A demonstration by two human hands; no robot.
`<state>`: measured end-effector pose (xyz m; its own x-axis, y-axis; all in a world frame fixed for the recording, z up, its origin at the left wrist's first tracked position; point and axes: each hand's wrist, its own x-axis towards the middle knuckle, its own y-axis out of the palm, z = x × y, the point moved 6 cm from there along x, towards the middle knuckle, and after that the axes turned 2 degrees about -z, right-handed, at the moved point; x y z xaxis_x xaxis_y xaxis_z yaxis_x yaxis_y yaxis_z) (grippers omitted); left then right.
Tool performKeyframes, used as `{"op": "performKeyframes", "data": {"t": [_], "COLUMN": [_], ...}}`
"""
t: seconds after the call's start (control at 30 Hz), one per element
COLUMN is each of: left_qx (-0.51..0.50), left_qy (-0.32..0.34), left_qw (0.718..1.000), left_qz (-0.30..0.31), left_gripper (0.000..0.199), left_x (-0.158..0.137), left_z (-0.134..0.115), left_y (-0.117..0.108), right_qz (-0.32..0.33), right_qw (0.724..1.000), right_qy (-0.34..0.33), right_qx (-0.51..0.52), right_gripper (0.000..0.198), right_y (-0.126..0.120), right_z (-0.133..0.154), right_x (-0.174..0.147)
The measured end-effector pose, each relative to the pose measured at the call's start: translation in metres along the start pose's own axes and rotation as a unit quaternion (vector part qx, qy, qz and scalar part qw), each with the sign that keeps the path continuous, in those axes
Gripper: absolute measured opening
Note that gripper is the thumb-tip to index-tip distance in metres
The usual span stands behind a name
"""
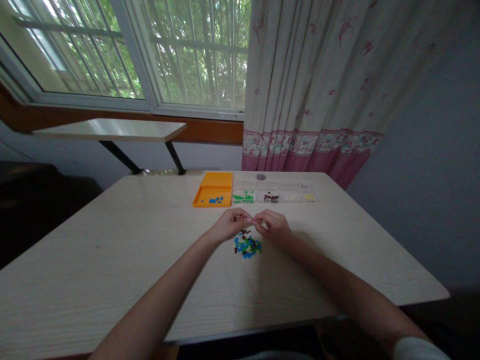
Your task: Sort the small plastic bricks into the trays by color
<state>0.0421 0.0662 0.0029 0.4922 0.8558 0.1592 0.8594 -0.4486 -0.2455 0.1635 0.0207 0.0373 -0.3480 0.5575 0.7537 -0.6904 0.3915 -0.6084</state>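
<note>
My left hand (231, 223) and my right hand (274, 226) meet fingertip to fingertip above the table, both pinched. Whatever sits between their fingertips is too small to make out. Just below them lies a loose pile of small plastic pieces (247, 246), mostly blue and green with some brown and pale ones. Beyond the hands an open orange box (198, 200) holds some blue pieces (215, 200). Beside it, clear boxes contain green pieces (243, 197), dark brown pieces (270, 197), whitish pieces (291, 198) and yellow pieces (309, 197).
The pale wooden table (150, 260) reaches back toward the window and the curtain (300, 100). At its back left a raised shelf (116, 130) stands on black legs. A small dark round object (261, 177) is behind the clear boxes.
</note>
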Motion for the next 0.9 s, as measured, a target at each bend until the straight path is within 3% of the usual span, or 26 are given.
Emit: {"op": "performKeyframes", "data": {"t": [0.9], "left_qx": [0.03], "left_qy": [-0.002], "left_qw": [0.999], "left_qz": [0.036], "left_gripper": [0.031], "left_x": [-0.0027], "left_z": [-0.005], "left_y": [0.0023], "right_qz": [0.021], "right_qw": [0.999], "right_qy": [-0.028], "right_qx": [-0.011], "right_gripper": [0.01], "right_y": [0.0014], "right_z": [-0.0014], "right_x": [-0.0023]}}
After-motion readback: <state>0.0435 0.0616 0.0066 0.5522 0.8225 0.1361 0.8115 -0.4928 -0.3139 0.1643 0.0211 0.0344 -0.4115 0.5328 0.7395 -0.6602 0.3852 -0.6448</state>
